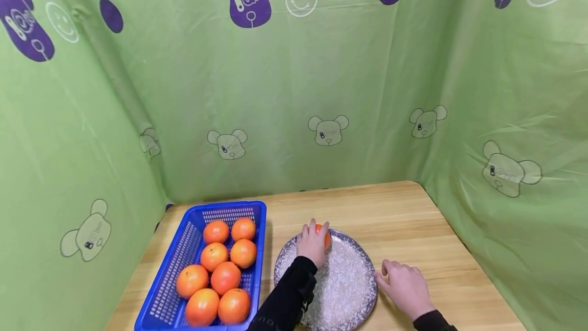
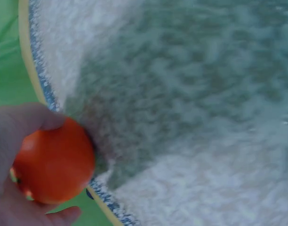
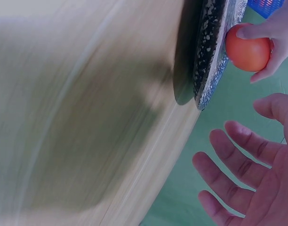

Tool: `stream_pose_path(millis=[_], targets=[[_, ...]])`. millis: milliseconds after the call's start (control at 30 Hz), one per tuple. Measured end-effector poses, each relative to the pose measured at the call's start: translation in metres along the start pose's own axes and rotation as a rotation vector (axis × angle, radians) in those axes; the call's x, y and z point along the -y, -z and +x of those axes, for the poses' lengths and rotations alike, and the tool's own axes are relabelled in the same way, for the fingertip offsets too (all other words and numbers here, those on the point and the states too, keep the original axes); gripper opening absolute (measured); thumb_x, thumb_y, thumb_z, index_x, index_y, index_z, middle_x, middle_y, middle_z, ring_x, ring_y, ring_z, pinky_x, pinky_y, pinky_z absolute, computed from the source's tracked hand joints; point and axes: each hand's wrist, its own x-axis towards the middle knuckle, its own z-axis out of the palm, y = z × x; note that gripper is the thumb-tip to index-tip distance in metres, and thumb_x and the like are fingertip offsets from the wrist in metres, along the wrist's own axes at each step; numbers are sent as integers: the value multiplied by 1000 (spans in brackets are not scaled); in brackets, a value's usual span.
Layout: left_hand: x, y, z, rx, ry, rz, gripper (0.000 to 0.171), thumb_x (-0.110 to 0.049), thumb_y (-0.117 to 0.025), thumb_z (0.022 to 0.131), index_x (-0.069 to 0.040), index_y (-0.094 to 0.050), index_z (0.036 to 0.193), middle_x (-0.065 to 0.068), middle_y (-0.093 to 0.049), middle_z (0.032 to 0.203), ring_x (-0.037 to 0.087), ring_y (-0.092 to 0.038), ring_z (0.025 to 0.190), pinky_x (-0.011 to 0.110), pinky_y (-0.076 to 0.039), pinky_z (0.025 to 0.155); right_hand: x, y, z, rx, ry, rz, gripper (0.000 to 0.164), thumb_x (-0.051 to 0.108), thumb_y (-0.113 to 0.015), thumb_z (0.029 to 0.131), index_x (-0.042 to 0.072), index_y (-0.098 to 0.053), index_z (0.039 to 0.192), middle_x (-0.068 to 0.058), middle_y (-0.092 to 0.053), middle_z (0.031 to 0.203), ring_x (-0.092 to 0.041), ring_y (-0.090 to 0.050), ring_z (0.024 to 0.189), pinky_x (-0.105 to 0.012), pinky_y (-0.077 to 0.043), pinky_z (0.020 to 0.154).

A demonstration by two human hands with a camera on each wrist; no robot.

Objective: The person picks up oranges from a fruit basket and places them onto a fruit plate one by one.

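My left hand [image 1: 313, 246] grips a round orange [image 1: 327, 240] over the far part of a plate. The left wrist view shows the thumb and fingers around the smooth, red-orange fruit [image 2: 59, 160]. The round plate [image 1: 346, 282] has a pale speckled face and a dark speckled rim. Beside its right edge is my right hand [image 1: 406, 287], holding nothing. In the right wrist view its fingers [image 3: 240, 160] are spread and slightly bent. Whether the orange touches the plate, I cannot tell.
A blue plastic basket [image 1: 263, 229] with several oranges [image 1: 226, 278] stands on the left of the wooden table [image 1: 381, 208]. Green printed curtains [image 1: 285, 75] hang behind the table and along both sides.
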Motion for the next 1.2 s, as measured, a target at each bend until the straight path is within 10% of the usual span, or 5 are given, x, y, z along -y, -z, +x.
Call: stream_pose_path(millis=[333, 567, 733, 967, 1200], targets=[[3, 12, 18, 273, 27, -100, 83, -34, -75, 80, -32, -31, 150, 16, -32, 153, 41, -40, 134, 58, -40, 102, 4, -2, 1, -13, 16, 4, 18, 31, -67, 86, 18, -58, 78, 9, -42, 58, -10, -45, 54, -41, -48, 64], [6, 67, 29, 471, 74, -136, 85, -41, -69, 83, -26, -23, 154, 15, -19, 159, 39, -29, 142, 53, -34, 109, 8, 0, 5, -31, 29, 19, 17, 29, -67, 85, 17, -58, 77, 9, -40, 57, -10, -41, 52, -40, -47, 62], [24, 120, 36, 458, 115, -221, 75, -37, -67, 86, -21, -34, 151, 19, -13, 160, 43, -20, 144, 55, -26, 114, 11, 3, 6, -30, 33, 17, 17, 28, -67, 86, 16, -58, 77, 8, -40, 57, -10, -41, 52, -40, -46, 62], [72, 193, 6, 231, 121, -165, 73, -41, -64, 88, -15, -35, 150, 24, -11, 159, 45, -17, 144, 57, -17, 116, 14, 4, 5, -36, 52, 24, 18, 28, -68, 86, 16, -59, 77, 9, -42, 57, -9, -41, 51, -37, -45, 59], [136, 205, -40, 227, 188, -295, 50, -35, -60, 91, -7, -55, 133, 25, -53, 134, 42, -52, 121, 55, -42, 99, 15, 6, 5, -26, 50, 40, 17, 30, -67, 87, 16, -60, 79, 9, -42, 58, -9, -42, 52, -38, -46, 60]])
